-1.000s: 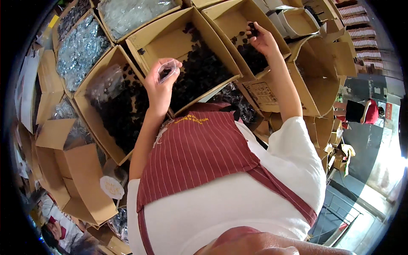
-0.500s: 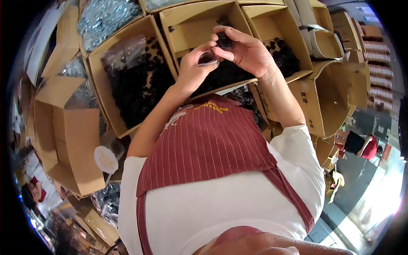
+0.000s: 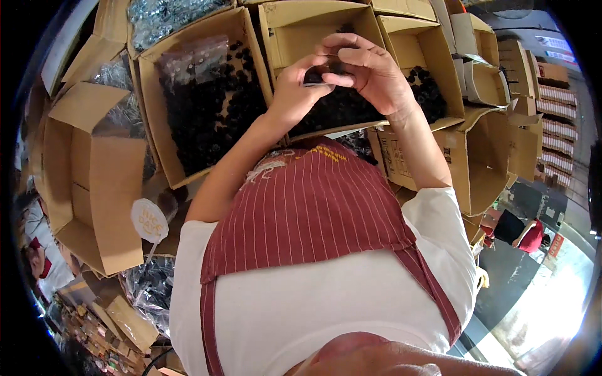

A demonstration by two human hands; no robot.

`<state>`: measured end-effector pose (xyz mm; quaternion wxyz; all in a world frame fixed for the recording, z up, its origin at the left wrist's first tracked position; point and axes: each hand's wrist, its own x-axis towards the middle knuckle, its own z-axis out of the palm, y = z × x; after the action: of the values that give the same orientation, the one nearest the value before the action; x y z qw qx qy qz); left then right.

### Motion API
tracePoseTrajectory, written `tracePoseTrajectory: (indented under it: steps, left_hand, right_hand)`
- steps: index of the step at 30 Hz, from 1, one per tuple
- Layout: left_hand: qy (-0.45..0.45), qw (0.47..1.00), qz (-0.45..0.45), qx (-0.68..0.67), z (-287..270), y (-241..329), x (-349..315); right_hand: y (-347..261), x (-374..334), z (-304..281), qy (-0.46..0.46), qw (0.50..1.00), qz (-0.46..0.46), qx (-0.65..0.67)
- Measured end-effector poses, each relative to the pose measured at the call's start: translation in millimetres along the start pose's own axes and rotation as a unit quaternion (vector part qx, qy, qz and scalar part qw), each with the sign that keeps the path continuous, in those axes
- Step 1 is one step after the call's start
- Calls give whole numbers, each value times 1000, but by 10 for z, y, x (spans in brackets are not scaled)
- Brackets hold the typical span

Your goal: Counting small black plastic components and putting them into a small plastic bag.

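Note:
My left hand (image 3: 293,94) is closed around a small dark piece with a clear, shiny edge (image 3: 313,76); its exact kind cannot be made out. Against it, my right hand (image 3: 379,78) curls with fingers and thumb brought together, and whatever they hold is hidden and dark. Both hands are raised over an open cardboard box (image 3: 301,41) that has many small black parts (image 3: 342,109) on its bottom. To the left, a second cardboard box (image 3: 150,94) contains more black round parts (image 3: 207,128) and a clear plastic bag (image 3: 199,59).
On the right stands another box of black parts (image 3: 426,91), beside an open carton (image 3: 486,163). A box of clear plastic pieces (image 3: 172,22) is at the far left. Nearer on the left are an open carton (image 3: 116,200) and a round white tag (image 3: 149,220). A person (image 3: 520,230) is at far right.
The boxes have shifted slightly right in the picture as the view moved. My right fingers have curled over and drawn closer to my left hand, which still holds the dark piece.

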<state>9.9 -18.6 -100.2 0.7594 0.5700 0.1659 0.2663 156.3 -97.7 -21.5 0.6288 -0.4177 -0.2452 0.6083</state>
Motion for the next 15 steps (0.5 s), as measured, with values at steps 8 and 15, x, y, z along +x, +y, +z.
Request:
tracePoseTrajectory:
  steps: [8,15]
  left_hand:
    - [-21,1000,-6,-20,-29,-8,7]
    - [-72,969,-101,-214,-113,238,29]
  right_hand:
    - [-1,26,-143,-7,999,-20,36]
    - [-128,-80,-276,15,994,-25,104]
